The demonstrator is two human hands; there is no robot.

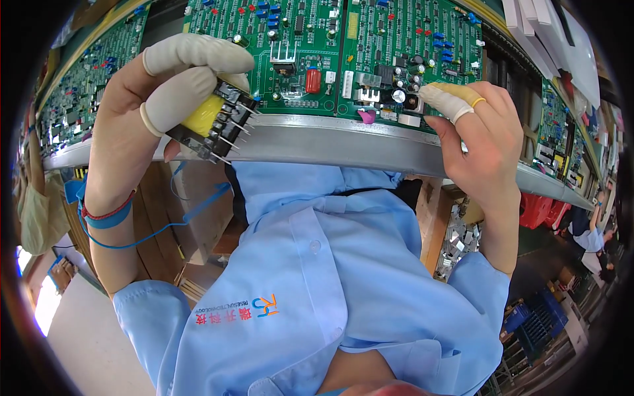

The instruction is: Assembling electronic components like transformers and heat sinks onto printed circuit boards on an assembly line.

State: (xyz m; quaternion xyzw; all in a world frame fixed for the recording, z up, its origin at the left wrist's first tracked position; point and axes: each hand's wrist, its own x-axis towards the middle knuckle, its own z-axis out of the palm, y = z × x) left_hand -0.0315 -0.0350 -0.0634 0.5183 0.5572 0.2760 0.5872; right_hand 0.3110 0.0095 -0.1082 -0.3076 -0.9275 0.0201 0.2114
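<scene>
One far-left circuit board, green and crowded with small parts, is lying at the edge of the bench. Beside it, a blue wristband is circling the person's left wrist, its thin blue cord trailing toward the lap. The left hand is wearing pale rubber fingertip covers and is pinching a black-and-yellow block between thumb and fingers; the block is tilting, its metal pins pointing right and down, above the metal rail. A middle circuit board is lying behind the rail, a red part standing near its front edge. Next, a pink scrap is resting at the front of the right-hand circuit board. The right hand is reaching over that board's front corner, thumb and forefinger standing slightly apart near a black part; whether they are touching it, cannot tell. Farther right, a red bin is sitting below the bench.
</scene>
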